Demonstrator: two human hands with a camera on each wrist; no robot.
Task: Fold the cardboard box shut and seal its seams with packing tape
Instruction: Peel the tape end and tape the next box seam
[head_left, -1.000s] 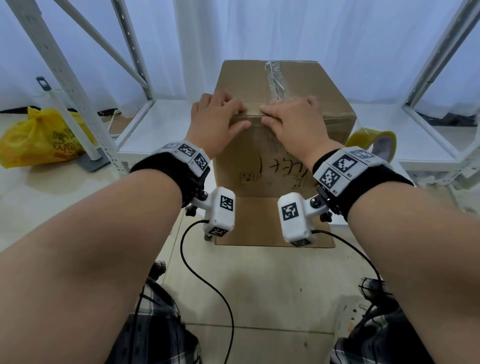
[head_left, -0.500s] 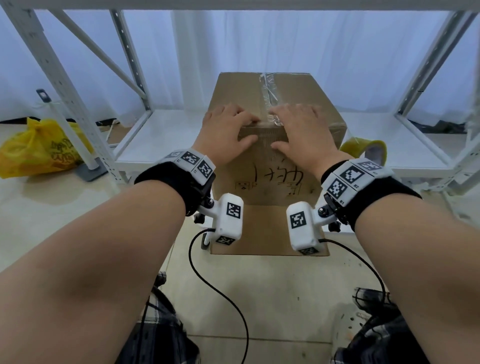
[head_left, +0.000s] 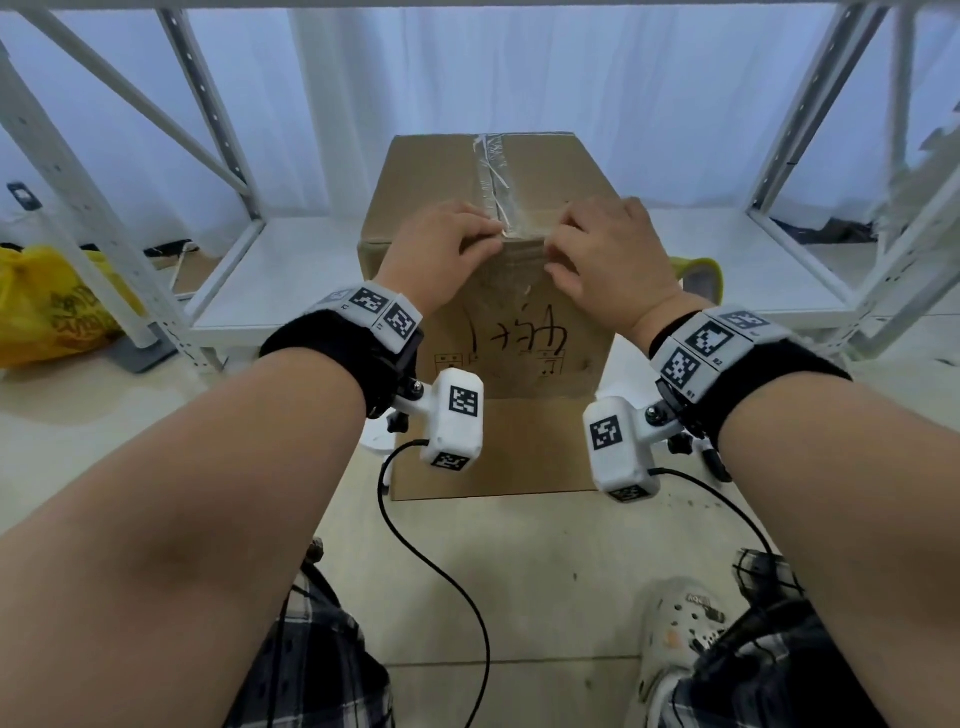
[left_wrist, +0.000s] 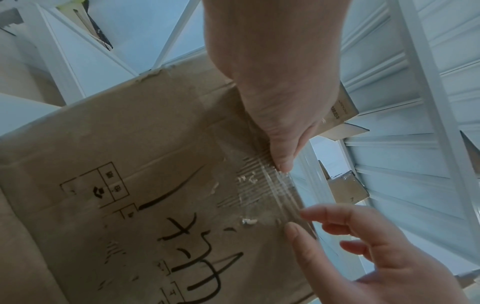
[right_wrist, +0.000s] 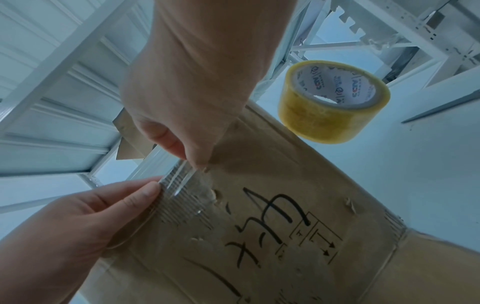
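The brown cardboard box (head_left: 519, 332) stands closed, with handwriting on its front face. A clear tape strip (head_left: 492, 174) runs along the top seam and folds over the front edge onto the front face (left_wrist: 262, 185). My left hand (head_left: 483, 236) lies on the top edge just left of the strip, its thumb (left_wrist: 283, 162) pressing the tape. My right hand (head_left: 558, 249) lies just right of it, with its thumb (left_wrist: 293, 228) on the front face and its fingers relaxed over the edge. The yellowish tape roll (right_wrist: 332, 102) sits on the shelf to the right of the box.
White metal shelving posts (head_left: 208, 119) frame the box on both sides, with a low white shelf (head_left: 291, 270) behind it. A yellow plastic bag (head_left: 47, 306) lies on the floor at the left. A cardboard sheet (head_left: 519, 447) lies in front of the box, above my knees and shoe (head_left: 680, 634).
Both hands have slid back from lying flat on the box top to its front edge, and now sit close on either side of the tape strip. The box has stayed put.
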